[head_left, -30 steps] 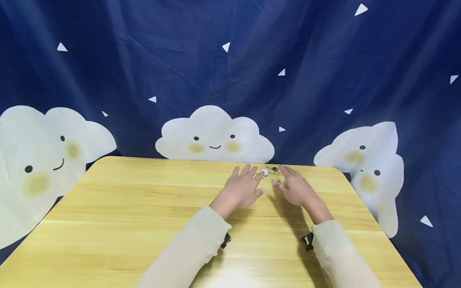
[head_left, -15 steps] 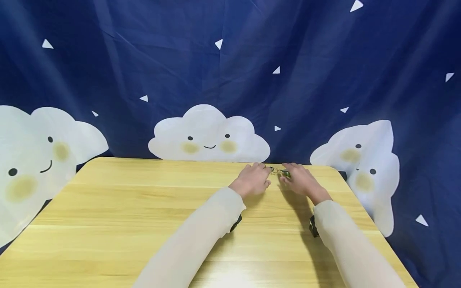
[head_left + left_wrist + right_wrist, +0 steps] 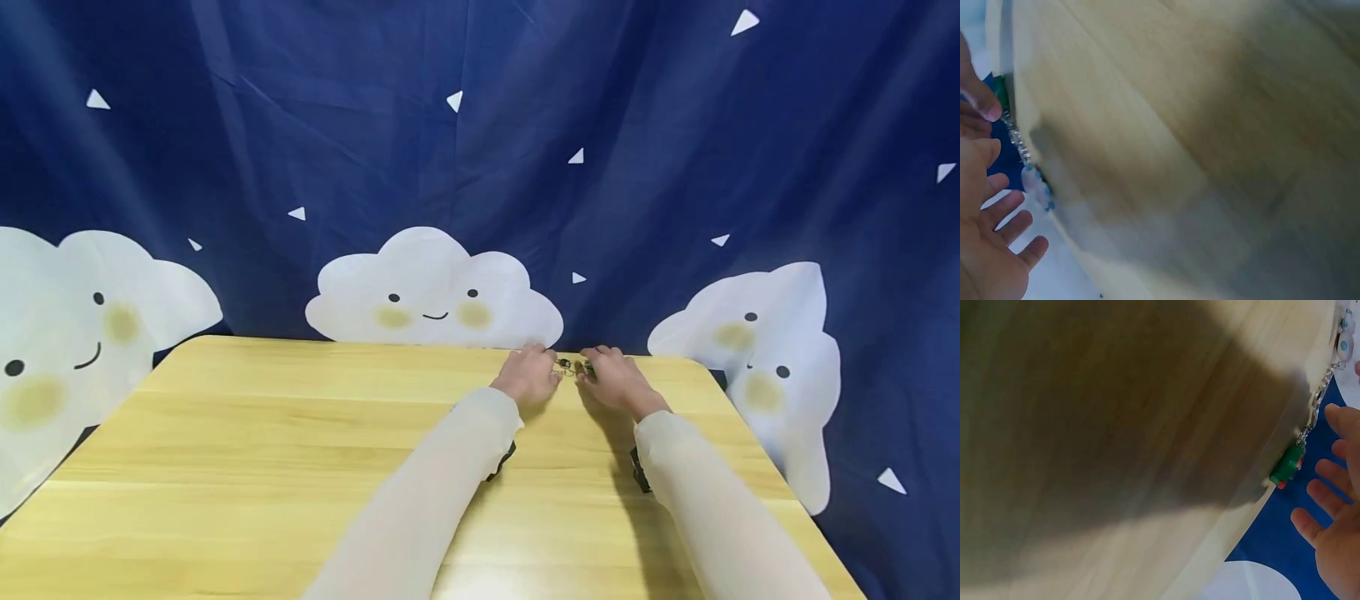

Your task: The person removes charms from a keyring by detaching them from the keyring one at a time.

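At the table's far edge lies a keychain [image 3: 567,367], its metal chain stretched between two charms. One is a green charm [image 3: 1287,465] with red bits, the other a white charm [image 3: 1036,187] with blue spots. My left hand [image 3: 530,372] is over the white end, which it hides in the head view; in the left wrist view its fingers are spread and bent slightly beside the charm. My right hand [image 3: 613,379] is at the green end, fingers spread in the right wrist view, with a small gap to the green charm. A small dark piece shows between the hands.
The pale wooden table [image 3: 300,450] ends just past the hands. Behind it hangs a dark blue curtain [image 3: 375,150] with white clouds and triangles. Both forearms wear light sleeves with a dark device at each wrist.
Both hands have come down over the keychain's ends, the left moving rightward. The white charm, visible a second ago in the head view, is now covered. The head view has shifted slightly.
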Demonstrator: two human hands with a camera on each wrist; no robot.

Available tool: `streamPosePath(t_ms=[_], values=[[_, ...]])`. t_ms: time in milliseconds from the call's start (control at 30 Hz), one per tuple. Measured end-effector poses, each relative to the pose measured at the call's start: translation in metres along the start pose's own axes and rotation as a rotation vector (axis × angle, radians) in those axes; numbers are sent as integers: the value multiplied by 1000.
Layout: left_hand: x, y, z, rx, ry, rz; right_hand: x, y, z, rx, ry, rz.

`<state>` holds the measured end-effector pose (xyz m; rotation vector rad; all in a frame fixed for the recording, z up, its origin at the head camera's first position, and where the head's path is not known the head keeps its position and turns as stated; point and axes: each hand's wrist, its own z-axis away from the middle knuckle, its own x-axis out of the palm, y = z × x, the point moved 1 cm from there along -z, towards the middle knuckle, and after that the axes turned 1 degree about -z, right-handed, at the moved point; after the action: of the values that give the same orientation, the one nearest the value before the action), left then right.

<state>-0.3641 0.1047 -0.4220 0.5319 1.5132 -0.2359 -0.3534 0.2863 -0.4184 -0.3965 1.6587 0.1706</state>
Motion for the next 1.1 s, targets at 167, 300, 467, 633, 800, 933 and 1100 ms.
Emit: streamPosePath(t_ms=[167, 300, 467, 633, 800, 933, 1100], values=[[11, 0, -8, -54, 22, 60, 5, 2, -5, 3, 23, -21], [9, 3, -11, -91, 2, 81, 6, 6, -9, -12, 14, -29], [10, 4, -20, -127, -44, 79, 9, 11, -13, -4, -21, -56], [10, 1, -25, -103, -20, 73, 16, 15, -15, 11, -41, -113], [12, -2, -28, -92, 4, 131, 16, 16, -19, -27, -3, -124], [16, -2, -31, -117, 14, 172, 19, 17, -23, -46, 25, -141], [19, 0, -33, -157, 29, 213, 21, 16, -27, 10, 38, -207]])
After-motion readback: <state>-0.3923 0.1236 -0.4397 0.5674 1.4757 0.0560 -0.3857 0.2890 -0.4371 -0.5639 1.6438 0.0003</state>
